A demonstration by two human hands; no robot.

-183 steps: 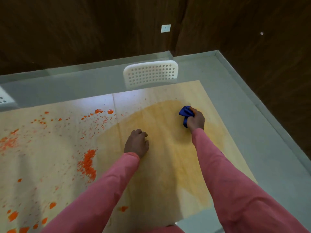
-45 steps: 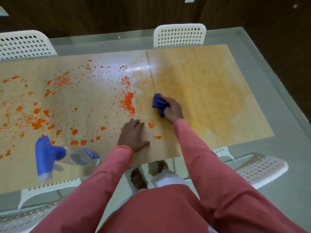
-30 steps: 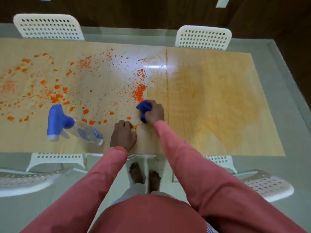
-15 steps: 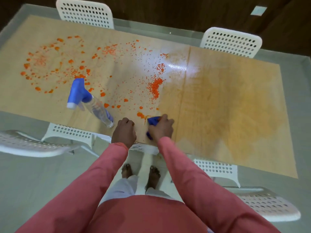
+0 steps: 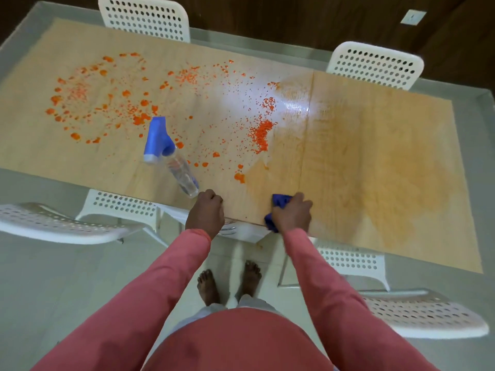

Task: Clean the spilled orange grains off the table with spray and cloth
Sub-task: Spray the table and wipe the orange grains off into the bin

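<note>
**Cloth at the near edge, grains up and to the left**

The right hand (image 5: pixel 292 214) is curled round the blue cloth (image 5: pixel 280 202), holding it at the near edge of the worktop (image 5: pixel 375 145), with part of the cloth hanging over that edge. The left hand (image 5: pixel 206 212) is beside it on the same edge, fingers curled under and holding nothing. The two hands are near each other but apart.

The grains (image 5: pixel 261 133) lie away from the person and to the left of the cloth. The closest clump sits just beyond the gap between the hands; a denser streak runs farther out, its long axis pointing roughly away from the near edge. More scatter spreads well off toward the far left. To the right of the cloth the worktop shows only a faint orange smear.

The spray (image 5: pixel 171 156) lies on its side among the grains, base toward the left hand and just beside it, blue head pointing away. The left hand is nearer to it; the cloth hand is likely better placed for the next wipe, outward and leftward.
</note>
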